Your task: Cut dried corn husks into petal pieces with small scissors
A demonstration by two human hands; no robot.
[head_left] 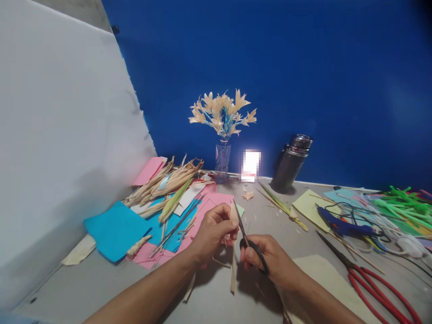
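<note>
Pinching a pale strip [233, 216] in the fingers of the left hand [213, 229], above the surface [87, 288], near middle; gripping black-handled scissors [246, 242] in the right hand [272, 257], just right of the strip.

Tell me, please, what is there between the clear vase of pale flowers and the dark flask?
In the head view, a bright white rectangle shows between the vase and the flask; it is too pixelated to identify.
</note>
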